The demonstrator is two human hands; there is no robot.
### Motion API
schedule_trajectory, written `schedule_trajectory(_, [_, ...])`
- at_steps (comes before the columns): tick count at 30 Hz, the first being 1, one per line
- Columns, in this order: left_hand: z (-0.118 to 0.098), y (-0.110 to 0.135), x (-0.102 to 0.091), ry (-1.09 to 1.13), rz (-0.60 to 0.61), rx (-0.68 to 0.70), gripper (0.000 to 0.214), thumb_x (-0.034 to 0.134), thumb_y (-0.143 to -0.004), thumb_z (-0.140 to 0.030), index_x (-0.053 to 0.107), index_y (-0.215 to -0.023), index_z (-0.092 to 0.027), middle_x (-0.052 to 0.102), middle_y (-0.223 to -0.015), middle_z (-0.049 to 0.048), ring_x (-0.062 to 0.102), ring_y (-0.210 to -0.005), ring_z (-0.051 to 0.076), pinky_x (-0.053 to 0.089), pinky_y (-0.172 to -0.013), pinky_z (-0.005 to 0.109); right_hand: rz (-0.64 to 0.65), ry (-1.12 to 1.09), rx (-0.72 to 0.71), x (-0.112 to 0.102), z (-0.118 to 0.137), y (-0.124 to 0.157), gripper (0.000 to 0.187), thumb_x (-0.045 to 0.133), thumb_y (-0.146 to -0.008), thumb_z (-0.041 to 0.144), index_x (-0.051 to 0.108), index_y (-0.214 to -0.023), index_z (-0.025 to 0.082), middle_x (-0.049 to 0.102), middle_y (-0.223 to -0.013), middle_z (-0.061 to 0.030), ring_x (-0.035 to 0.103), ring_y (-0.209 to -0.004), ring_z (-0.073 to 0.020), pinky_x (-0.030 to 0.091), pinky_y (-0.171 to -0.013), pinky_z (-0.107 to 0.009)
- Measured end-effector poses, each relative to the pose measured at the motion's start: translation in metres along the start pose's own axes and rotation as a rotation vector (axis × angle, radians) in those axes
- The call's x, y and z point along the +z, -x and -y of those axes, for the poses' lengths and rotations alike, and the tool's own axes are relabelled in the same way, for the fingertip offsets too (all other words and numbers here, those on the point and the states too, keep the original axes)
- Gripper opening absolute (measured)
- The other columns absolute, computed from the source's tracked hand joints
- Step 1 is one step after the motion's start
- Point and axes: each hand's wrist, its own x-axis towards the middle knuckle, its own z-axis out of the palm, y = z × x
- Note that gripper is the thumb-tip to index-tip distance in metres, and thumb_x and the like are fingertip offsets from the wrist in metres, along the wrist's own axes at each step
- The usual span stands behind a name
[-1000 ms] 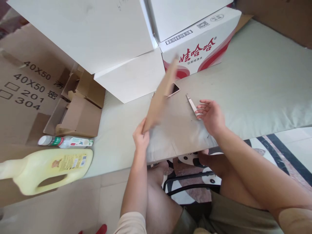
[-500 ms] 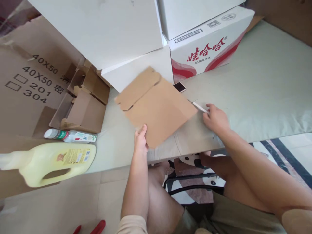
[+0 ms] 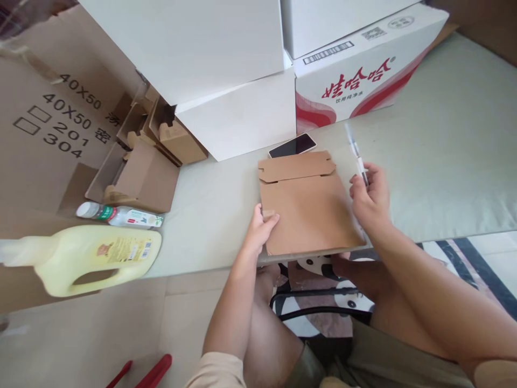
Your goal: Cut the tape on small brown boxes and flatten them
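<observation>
Clock reference: centre of cardboard (image 3: 307,215), near the front edge of the table (image 3: 218,205).

Change 1: cardboard brought down from the tilted, turned position of half a second ago. Now lying flat or nearly so, flap (image 3: 297,168) toward 12 o'clock. Full contact with table: cannot tell. Just beyond the flap at 12 o'clock: phone (image 3: 299,144), now less covered.

Left hand (image 3: 259,230), between 8 and 9 o'clock: pinching the cardboard's side edge, thumb on the upper face. Exact placement of hidden fingers: cannot tell.

Change 2: tool (image 3: 361,164) swung clear of the cardboard's corner. Right hand (image 3: 372,196), between 2 and 3 o'clock: pinching the tool between thumb and fingers, free end directed toward 11 o'clock. Pen or cutter: too blurred to tell. Contact of right hand with cardboard edge: cannot tell.

Effect on the work, as judged: cardboard steadied one-handed, upper face accessible; tool in grip, away from that face.

Surroundings: white box (image 3: 236,116) at 11 o'clock; printed box (image 3: 355,105) at 1; bottle (image 3: 135,216) and jug (image 3: 81,253) near 9.
</observation>
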Motion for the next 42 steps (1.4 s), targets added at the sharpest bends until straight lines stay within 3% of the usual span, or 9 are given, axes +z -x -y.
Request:
schedule_trajectory(2, [0.005, -0.001, 0.010, -0.020, 0.027, 0.008, 0.055, 0.083, -0.072, -0.034, 0.047, -0.111, -0.023, 0.073, -0.114, 0.0106, 0.072, -0.101, 0.024, 0.058, -0.088, 0.038, -0.045, 0.074, -0.068, -0.001, 0.008, 0.006, 0.038, 0.043, -0.096, 0.040, 0.056, -0.128, 0.023, 0.067, -0.097, -0.0057, 0.058, -0.072, -0.0181, 0.048, -0.070, -0.033])
schedule_trajectory(5, [0.006, -0.003, 0.021, -0.093, 0.088, -0.032, 0.043, 0.079, -0.077, -0.042, 0.048, -0.100, -0.022, 0.075, -0.093, 0.0068, 0.073, -0.081, 0.020, 0.056, -0.068, 0.030, 0.117, 0.192, -0.078, -0.004, 0.017, 0.013, 0.038, 0.039, -0.098, 0.040, 0.066, -0.119, 0.023, 0.068, -0.081, -0.0039, 0.054, -0.061, -0.0180, 0.046, -0.065, -0.032])
schedule_trajectory(8, [0.004, -0.003, 0.026, -0.185, 0.154, -0.090, 0.041, 0.079, -0.076, -0.046, 0.051, -0.093, -0.021, 0.073, -0.081, 0.0040, 0.068, -0.067, 0.017, 0.047, -0.052, 0.024, 0.283, 0.307, -0.064, -0.004, 0.025, 0.017, 0.046, 0.039, -0.097, 0.037, 0.059, -0.137, 0.025, 0.072, -0.077, -0.0024, 0.058, -0.061, -0.0200, 0.045, -0.064, -0.031])
schedule_trajectory(13, [0.002, -0.004, 0.030, -0.272, 0.156, -0.100, 0.036, 0.076, -0.078, -0.047, 0.055, -0.077, -0.018, 0.065, -0.064, -0.0002, 0.058, -0.052, 0.011, 0.042, -0.048, 0.021, 0.423, 0.657, -0.072, 0.003, 0.034, 0.022, 0.051, 0.036, -0.097, 0.033, 0.057, -0.144, 0.032, 0.073, -0.079, -0.0059, 0.064, -0.066, -0.0235, 0.043, -0.061, -0.031])
schedule_trajectory(17, [0.003, -0.005, 0.033, -0.286, 0.153, -0.064, 0.036, 0.075, -0.081, -0.046, 0.054, -0.072, -0.018, 0.061, -0.058, -0.0017, 0.054, -0.047, 0.010, 0.041, -0.047, 0.021, 0.510, 0.834, -0.086, 0.007, 0.038, 0.025, 0.055, 0.034, -0.099, 0.035, 0.043, -0.154, 0.038, 0.072, -0.080, -0.0082, 0.064, -0.063, -0.0246, 0.040, -0.058, -0.031])
schedule_trajectory(26, [0.013, -0.011, 0.033, -0.396, 0.147, -0.058, 0.034, 0.074, -0.083, -0.041, 0.053, -0.067, -0.019, 0.060, -0.056, -0.0016, 0.054, -0.046, 0.011, 0.041, -0.047, 0.023, 0.553, 1.031, -0.062, 0.009, 0.057, 0.036, 0.061, 0.041, -0.097, 0.029, 0.035, -0.157, 0.040, 0.073, -0.083, -0.0140, 0.070, -0.072, -0.0320, 0.048, -0.063, -0.039])
schedule_trajectory(39, [0.023, -0.016, 0.026, -0.469, 0.093, 0.032, 0.043, 0.070, -0.080, -0.049, 0.040, -0.064, -0.022, 0.048, -0.052, -0.0057, 0.042, -0.046, 0.009, 0.027, -0.047, 0.021, 0.584, 1.051, -0.058, -0.002, 0.066, 0.047, 0.062, 0.039, -0.097, 0.025, 0.036, -0.158, 0.035, 0.075, -0.085, -0.0144, 0.072, -0.077, -0.0317, 0.047, -0.063, -0.037])
schedule_trajectory(42, [0.021, -0.016, 0.026, -0.463, 0.088, 0.042, 0.042, 0.069, -0.081, -0.049, 0.041, -0.065, -0.022, 0.047, -0.053, -0.0059, 0.041, -0.047, 0.010, 0.026, -0.047, 0.021, 0.581, 1.011, -0.066, -0.009, 0.064, 0.049, 0.060, 0.039, -0.096, 0.025, 0.042, -0.155, 0.035, 0.075, -0.085, -0.0132, 0.071, -0.075, -0.0320, 0.045, -0.063, -0.037])
